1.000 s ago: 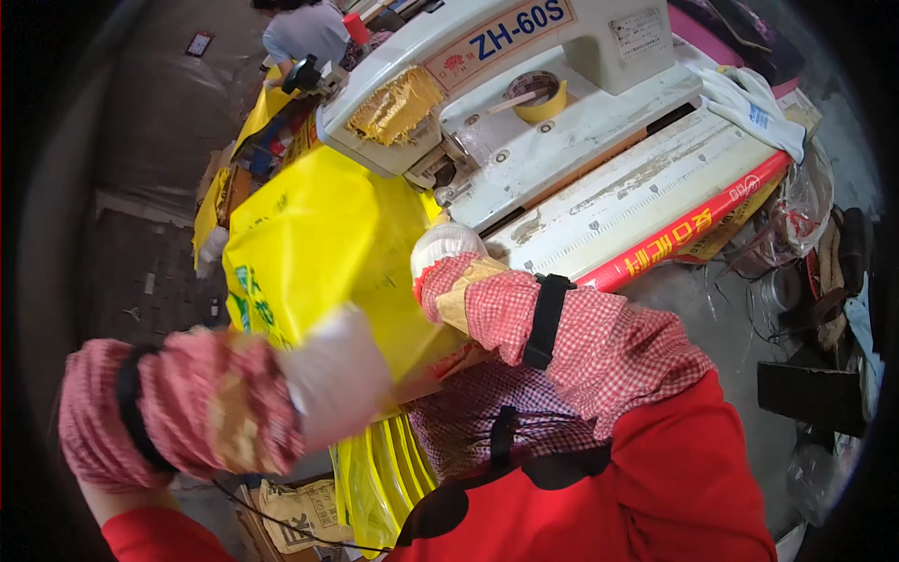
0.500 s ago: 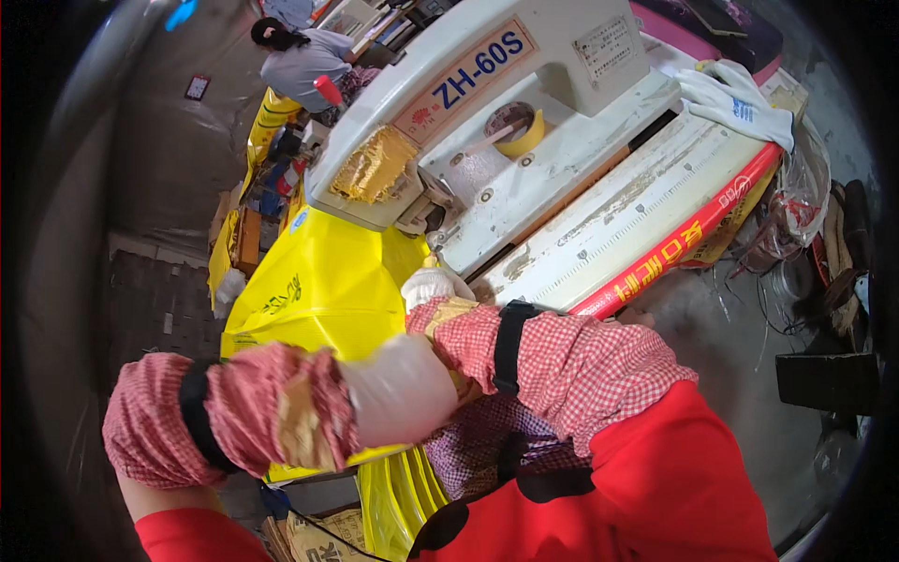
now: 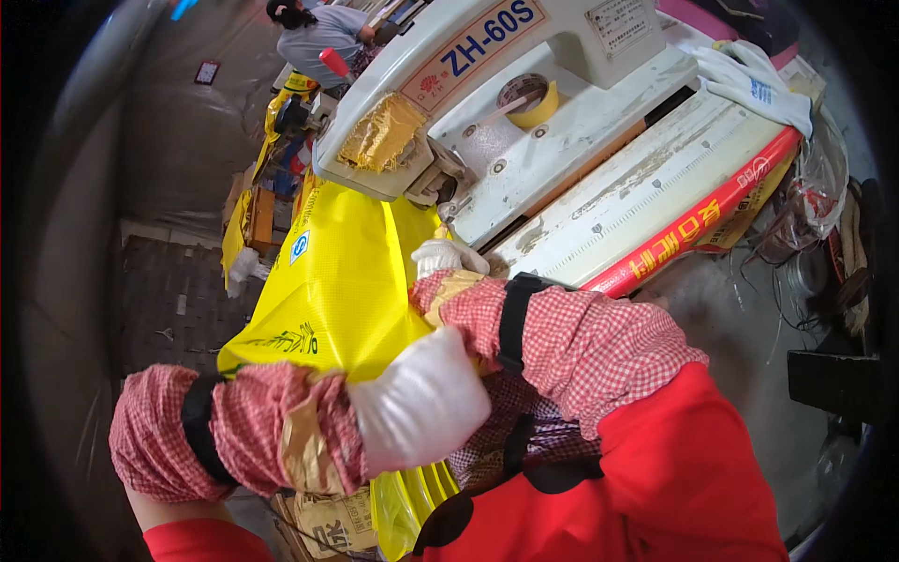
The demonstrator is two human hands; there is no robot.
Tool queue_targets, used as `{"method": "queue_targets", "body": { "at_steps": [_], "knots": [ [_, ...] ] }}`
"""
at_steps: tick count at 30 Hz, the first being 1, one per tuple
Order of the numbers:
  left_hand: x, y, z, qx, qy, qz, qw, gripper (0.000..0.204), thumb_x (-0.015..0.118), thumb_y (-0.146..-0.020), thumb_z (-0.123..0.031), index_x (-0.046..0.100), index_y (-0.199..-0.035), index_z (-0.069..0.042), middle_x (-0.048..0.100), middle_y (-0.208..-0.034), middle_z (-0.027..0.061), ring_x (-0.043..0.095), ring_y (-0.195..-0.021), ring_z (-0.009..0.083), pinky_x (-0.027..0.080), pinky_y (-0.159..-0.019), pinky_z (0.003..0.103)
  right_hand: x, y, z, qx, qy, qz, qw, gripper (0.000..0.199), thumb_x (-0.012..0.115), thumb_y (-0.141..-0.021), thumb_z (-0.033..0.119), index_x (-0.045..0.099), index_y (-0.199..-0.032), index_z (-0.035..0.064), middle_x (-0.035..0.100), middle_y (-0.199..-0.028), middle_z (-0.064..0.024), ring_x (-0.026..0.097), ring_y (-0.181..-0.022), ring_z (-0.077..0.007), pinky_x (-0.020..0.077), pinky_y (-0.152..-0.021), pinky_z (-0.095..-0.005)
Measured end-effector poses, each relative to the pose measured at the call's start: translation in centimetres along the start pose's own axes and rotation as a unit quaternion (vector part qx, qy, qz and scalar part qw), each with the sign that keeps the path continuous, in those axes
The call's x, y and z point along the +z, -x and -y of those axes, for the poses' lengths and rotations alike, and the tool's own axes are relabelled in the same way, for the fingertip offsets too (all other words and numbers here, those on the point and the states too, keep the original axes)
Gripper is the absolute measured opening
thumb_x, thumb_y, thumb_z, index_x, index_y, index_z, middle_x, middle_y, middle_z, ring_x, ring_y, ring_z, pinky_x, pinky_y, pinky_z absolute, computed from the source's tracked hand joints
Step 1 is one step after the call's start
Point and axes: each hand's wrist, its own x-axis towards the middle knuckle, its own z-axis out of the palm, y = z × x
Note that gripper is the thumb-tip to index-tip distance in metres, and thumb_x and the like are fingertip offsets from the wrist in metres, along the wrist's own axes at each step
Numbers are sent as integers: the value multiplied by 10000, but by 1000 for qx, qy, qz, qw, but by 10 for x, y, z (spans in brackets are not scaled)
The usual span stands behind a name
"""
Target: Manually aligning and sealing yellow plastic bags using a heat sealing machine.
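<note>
A large yellow plastic-coated bag (image 3: 328, 290) with printed marks hangs in folds beside the pale sewing machine (image 3: 384, 103), its upper part passing under the machine's head. My right hand (image 3: 449, 257), in a white knit glove, is curled at the bag's right edge, just below the needle area. Nearer to me, my left hand (image 3: 426, 398) lies against the bag's lower part. It wears a white glove too, and its fingers are bent down out of sight. Checked red sleeve covers with black bands wrap both forearms.
Tape rolls (image 3: 532, 101) sit on the machine bed, and white gloves (image 3: 757, 84) lie at its far right. A red printed strip (image 3: 693, 225) runs along the table's front edge. Folded yellow bags (image 3: 407, 501) stand below my left arm. Another person (image 3: 323, 42) sits beyond the machine.
The view has shifted, so the machine appears higher. Relative to it, the yellow bag has slid toward me, showing more of its upper part. My left hand has moved slightly nearer to me.
</note>
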Motion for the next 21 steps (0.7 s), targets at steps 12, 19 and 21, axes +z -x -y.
{"method": "queue_targets", "body": {
  "at_steps": [12,19,21],
  "knots": [
    [30,-5,13,-86,220,39,971,168,549,-778,-211,588,-917,-126,598,-690,118,620,-648,313,511,-582,408,0,-2,-11,-25,-50,48,997,401,704,-726,343,595,-868,-15,601,-848,-195,601,-764,-304,490,-738,-402],
    [48,14,49,-29,281,-54,958,225,525,-820,-260,605,-1021,-197,606,-736,104,602,-638,303,487,-571,388,-25,-22,-52,-80,-180,158,967,322,685,-738,261,596,-916,8,605,-927,-113,581,-852,-264,470,-791,-369],
    [30,12,62,-38,248,-2,968,275,575,-794,-234,607,-1065,-201,604,-740,103,597,-648,303,485,-582,387,-45,-35,-38,-16,-222,152,963,287,718,-689,250,616,-809,10,602,-907,-107,596,-800,-248,483,-769,-353]
  ]
}}
